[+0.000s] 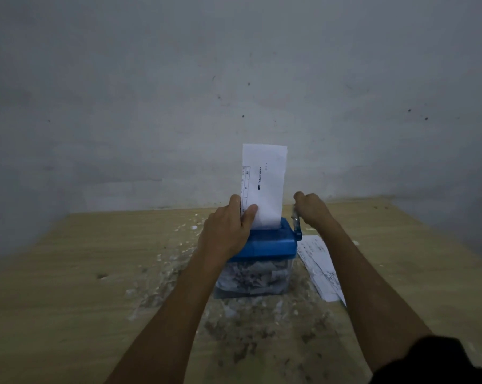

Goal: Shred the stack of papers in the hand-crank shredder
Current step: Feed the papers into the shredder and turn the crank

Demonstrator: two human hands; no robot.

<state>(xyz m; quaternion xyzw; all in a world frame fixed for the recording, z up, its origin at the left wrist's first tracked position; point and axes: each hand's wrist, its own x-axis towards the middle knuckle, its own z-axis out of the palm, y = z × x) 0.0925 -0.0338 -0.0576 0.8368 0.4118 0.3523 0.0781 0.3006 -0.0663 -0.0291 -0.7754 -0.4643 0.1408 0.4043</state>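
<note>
The left hand (228,225) pinches a sheet (263,187) standing in the shredder (267,245) while the right hand (311,209) grips its crank (296,221).

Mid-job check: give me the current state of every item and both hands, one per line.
Sheet of paper: upright, lower end in the shredder slot.
Shredder: blue lid on, clear bin nearly full of shreds.
Crank handle: gripped, pointing up.
Left hand: pinches the sheet's lower left edge.
Right hand: curled round the crank handle.
Remaining papers: flat on the table, right of the shredder.
Table: littered with paper scraps.
</note>
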